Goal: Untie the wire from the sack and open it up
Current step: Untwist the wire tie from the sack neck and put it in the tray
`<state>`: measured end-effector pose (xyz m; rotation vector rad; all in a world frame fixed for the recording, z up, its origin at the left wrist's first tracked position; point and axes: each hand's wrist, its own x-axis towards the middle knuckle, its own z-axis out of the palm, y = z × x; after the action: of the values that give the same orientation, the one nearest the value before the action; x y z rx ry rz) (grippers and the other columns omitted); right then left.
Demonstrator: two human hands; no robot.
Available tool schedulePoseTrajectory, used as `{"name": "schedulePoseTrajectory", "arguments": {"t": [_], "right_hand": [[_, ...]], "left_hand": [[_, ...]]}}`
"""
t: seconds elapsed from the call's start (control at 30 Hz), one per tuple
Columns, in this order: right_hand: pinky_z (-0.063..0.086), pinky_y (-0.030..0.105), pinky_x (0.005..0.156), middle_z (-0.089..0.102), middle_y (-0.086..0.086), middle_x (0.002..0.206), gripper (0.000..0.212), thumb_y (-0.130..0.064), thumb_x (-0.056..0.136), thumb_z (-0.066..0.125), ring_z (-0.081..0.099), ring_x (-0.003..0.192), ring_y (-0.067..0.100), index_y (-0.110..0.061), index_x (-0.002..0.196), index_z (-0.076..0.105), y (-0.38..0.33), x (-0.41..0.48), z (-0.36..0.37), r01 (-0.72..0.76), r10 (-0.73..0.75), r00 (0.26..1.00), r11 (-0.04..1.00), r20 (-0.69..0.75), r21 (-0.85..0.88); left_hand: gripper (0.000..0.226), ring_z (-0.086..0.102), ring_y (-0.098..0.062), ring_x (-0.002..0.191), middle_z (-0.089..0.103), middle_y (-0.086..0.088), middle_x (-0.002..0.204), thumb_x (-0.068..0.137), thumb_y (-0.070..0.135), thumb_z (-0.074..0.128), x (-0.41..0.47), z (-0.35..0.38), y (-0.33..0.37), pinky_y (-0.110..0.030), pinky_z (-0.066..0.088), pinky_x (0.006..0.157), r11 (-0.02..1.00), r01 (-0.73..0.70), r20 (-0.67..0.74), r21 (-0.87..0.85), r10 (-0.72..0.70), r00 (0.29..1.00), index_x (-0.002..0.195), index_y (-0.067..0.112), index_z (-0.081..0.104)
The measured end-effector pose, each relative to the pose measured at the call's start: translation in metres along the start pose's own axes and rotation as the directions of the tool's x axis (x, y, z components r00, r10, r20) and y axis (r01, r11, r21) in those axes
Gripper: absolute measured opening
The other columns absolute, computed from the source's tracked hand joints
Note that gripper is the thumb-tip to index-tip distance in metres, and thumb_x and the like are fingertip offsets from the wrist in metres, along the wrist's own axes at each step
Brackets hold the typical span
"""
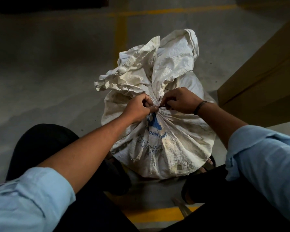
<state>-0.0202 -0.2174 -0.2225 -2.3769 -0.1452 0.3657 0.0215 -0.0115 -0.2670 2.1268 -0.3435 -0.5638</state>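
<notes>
Both hands at gathered neck of white sack point(159, 139) on floor between knees: left hand point(137, 108) fisted round bunched cloth to steady it, right hand point(181, 102) pinching dark wire point(162, 106) end, likely to untwist; sack not yet opened.

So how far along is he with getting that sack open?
Nothing looks finished: the white woven sack is still cinched at its neck. In hand: both hands, left hand and right hand, pinch the dark wire there. Left: free the wire and spread the mouth.
</notes>
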Motion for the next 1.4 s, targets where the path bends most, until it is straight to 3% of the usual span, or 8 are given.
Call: {"name": "schedulePoseTrajectory", "arguments": {"t": [0.07, 0.3, 0.5, 0.63, 0.87, 1.13, 1.33, 1.4], "right_hand": [[0.051, 0.024, 0.071, 0.064, -0.021, 0.069, 0.021, -0.006, 0.082, 0.061, 0.062, 0.067, -0.004, -0.019, 0.088, 0.077, 0.002, 0.000, 0.001, 0.082, -0.083, 0.996, 0.994, -0.013, -0.067], [0.055, 0.035, 0.072, 0.072, -0.006, 0.080, 0.007, -0.022, 0.082, 0.072, 0.067, 0.074, 0.009, -0.021, 0.089, 0.074, 0.009, 0.000, 0.006, 0.187, -0.190, 0.982, 0.976, -0.018, -0.112], [0.053, 0.020, 0.078, 0.076, -0.007, 0.090, 0.022, -0.009, 0.085, 0.069, 0.069, 0.084, 0.003, -0.023, 0.097, 0.079, 0.023, 0.000, 0.010, 0.089, -0.088, 0.994, 0.996, -0.064, 0.014], [0.056, 0.021, 0.079, 0.076, 0.001, 0.089, 0.034, 0.006, 0.086, 0.056, 0.071, 0.083, 0.007, -0.018, 0.096, 0.078, 0.025, 0.003, 0.012, 0.021, -0.019, 1.000, 0.991, -0.019, 0.130], [0.045, 0.017, 0.065, 0.064, -0.010, 0.067, 0.039, 0.015, 0.076, 0.044, 0.058, 0.061, -0.001, -0.008, 0.089, 0.073, 0.021, 0.008, 0.018, 0.012, -0.018, 0.999, 0.992, 0.046, 0.129], [0.048, 0.029, 0.065, 0.062, -0.010, 0.065, 0.033, 0.014, 0.073, 0.048, 0.056, 0.059, -0.003, -0.008, 0.083, 0.071, 0.024, 0.017, 0.021, 0.036, -0.040, 0.998, 0.996, 0.049, 0.076], [0.044, 0.022, 0.065, 0.062, -0.010, 0.072, 0.032, 0.014, 0.073, 0.049, 0.054, 0.064, -0.005, -0.007, 0.086, 0.070, 0.028, 0.021, 0.025, 0.020, -0.025, 0.998, 0.997, 0.064, 0.076], [0.045, 0.025, 0.066, 0.062, -0.008, 0.073, 0.033, 0.013, 0.072, 0.048, 0.054, 0.067, 0.000, -0.010, 0.084, 0.067, 0.028, 0.021, 0.028, 0.025, -0.030, 0.997, 0.996, 0.066, 0.080]], "left_hand": [[0.031, 0.051, -0.007, 0.063, 0.057, 0.005, 0.072, 0.075, 0.028, 0.088, 0.001, 0.000, -0.001, -0.024, 0.043, 0.060, 1.000, 0.001, 0.002, -0.008, -0.001, 1.000, 0.081, 0.021, 0.058], [0.033, 0.050, -0.007, 0.060, 0.057, 0.007, 0.069, 0.072, 0.030, 0.089, 0.002, 0.003, 0.001, -0.025, 0.042, 0.058, 1.000, 0.021, -0.051, 0.003, -0.021, 0.998, 0.078, 0.021, 0.058], [0.032, 0.052, -0.008, 0.060, 0.058, 0.009, 0.069, 0.070, 0.035, 0.086, 0.000, 0.010, 0.006, -0.025, 0.042, 0.056, 0.997, 0.064, -0.138, 0.042, -0.058, 0.989, 0.076, 0.021, 0.058], [0.032, 0.054, -0.009, 0.062, 0.060, 0.009, 0.070, 0.071, 0.037, 0.083, -0.002, 0.015, 0.013, -0.026, 0.042, 0.055, 0.991, 0.104, -0.182, 0.080, -0.089, 0.979, 0.073, 0.023, 0.055], [0.030, 0.051, -0.010, 0.063, 0.056, 0.008, 0.070, 0.074, 0.027, 0.085, -0.004, 0.010, 0.010, -0.024, 0.040, 0.056, 0.991, 0.117, -0.057, 0.064, -0.113, 0.992, 0.077, 0.023, 0.055], [0.031, 0.053, -0.013, 0.062, 0.058, 0.006, 0.070, 0.072, 0.033, 0.083, -0.005, 0.018, 0.010, -0.029, 0.042, 0.058, 0.984, 0.136, -0.119, 0.114, -0.123, 0.985, 0.075, 0.022, 0.055], [0.038, 0.056, -0.017, 0.067, 0.059, 0.005, 0.074, 0.070, 0.044, 0.082, -0.005, 0.026, 0.018, -0.032, 0.044, 0.058, 0.970, 0.190, -0.180, 0.154, -0.162, 0.970, 0.077, 0.022, 0.052], [0.039, 0.054, -0.016, 0.065, 0.058, 0.005, 0.073, 0.071, 0.044, 0.081, -0.007, 0.027, 0.019, -0.032, 0.041, 0.057, 0.971, 0.189, -0.183, 0.144, -0.161, 0.970, 0.076, 0.022, 0.050]]}}
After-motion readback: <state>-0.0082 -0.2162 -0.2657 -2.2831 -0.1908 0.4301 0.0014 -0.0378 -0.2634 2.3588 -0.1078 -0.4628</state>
